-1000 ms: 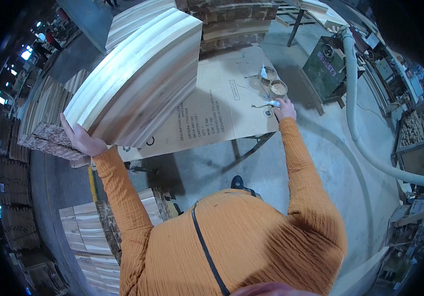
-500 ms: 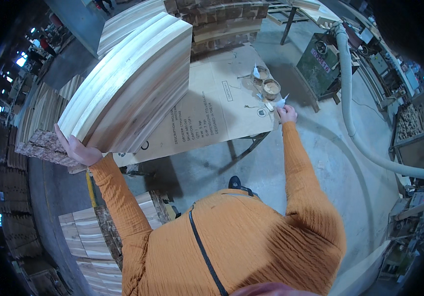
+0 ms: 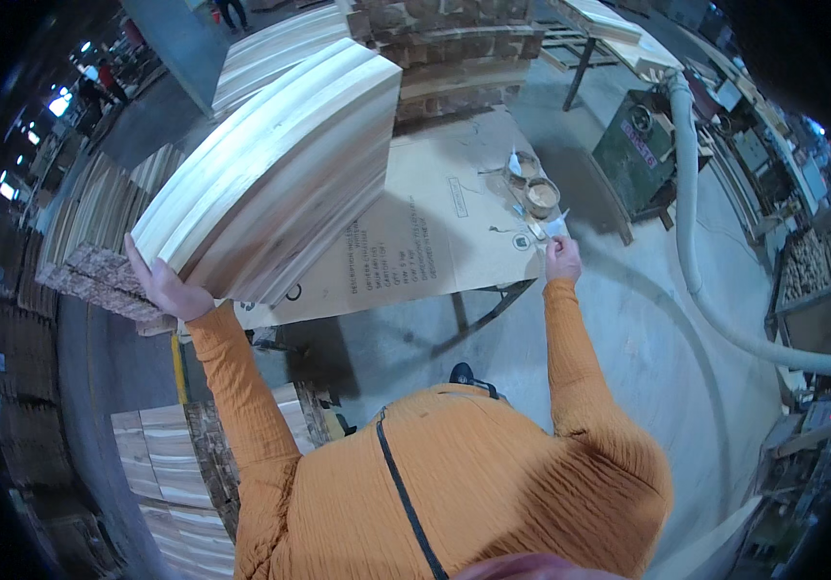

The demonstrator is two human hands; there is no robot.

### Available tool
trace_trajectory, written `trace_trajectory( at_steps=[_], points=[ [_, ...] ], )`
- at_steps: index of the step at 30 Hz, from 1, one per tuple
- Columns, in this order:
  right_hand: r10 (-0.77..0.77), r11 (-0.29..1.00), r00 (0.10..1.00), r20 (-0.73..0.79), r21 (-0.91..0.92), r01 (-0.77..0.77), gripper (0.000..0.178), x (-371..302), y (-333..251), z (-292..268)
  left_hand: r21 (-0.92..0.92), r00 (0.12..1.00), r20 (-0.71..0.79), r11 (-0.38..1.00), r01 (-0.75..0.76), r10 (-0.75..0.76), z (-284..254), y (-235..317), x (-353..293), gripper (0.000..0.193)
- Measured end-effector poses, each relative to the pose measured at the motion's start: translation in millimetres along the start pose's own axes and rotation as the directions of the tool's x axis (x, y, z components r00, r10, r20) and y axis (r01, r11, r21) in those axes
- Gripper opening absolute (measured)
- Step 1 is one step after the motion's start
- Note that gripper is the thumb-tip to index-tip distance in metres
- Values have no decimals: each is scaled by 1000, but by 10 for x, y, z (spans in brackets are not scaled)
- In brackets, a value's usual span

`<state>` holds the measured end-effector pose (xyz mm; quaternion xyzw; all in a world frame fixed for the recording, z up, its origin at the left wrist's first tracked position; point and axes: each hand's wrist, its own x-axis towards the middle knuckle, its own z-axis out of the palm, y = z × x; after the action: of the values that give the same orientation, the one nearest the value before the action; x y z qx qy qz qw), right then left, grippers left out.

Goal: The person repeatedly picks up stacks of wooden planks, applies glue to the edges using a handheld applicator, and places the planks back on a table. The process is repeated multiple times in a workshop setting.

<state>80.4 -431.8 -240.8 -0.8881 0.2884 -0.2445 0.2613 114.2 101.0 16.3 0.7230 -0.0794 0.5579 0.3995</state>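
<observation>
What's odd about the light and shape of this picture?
Head view: the corners go black, fisheye-style; the curved wooden block gleams pale on top; shadow darkens the orange garment at lower right; bright patches at far left look blown out.

R hand (image 3: 562, 259) has pulled back twd the body: approx 1 sec ago its fingers were over the desk (image 3: 478, 242), on sth white; now it's just off the R edge, fingers curled in. White scrap (image 3: 556, 226), sticking up at the fingertips ½ sec ago, now lies flatter, just beyond them. Head view shifted a bit too; desk sits lower vs. ½ sec ago.
</observation>
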Motion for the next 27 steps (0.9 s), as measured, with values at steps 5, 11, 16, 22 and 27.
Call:
trace_trajectory(
  at_steps=[5,11,16,22,27],
  points=[
    [-20,967,994,107,-252,46,37,16,-244,-2,-227,987,-50,964,135,-150,139,149,59,59],
    [79,945,989,127,-326,-34,28,33,-390,1,-324,985,-37,934,148,-169,115,255,74,60],
    [58,979,995,84,-200,-40,20,86,-476,104,-257,989,-57,959,116,-135,62,219,72,60],
    [38,928,987,-156,371,23,19,68,-391,162,-300,985,-40,942,150,-169,68,227,68,60],
    [191,-153,942,277,956,-250,18,278,-1002,-144,-222,984,-58,963,153,-169,38,256,71,61]
  ],
)
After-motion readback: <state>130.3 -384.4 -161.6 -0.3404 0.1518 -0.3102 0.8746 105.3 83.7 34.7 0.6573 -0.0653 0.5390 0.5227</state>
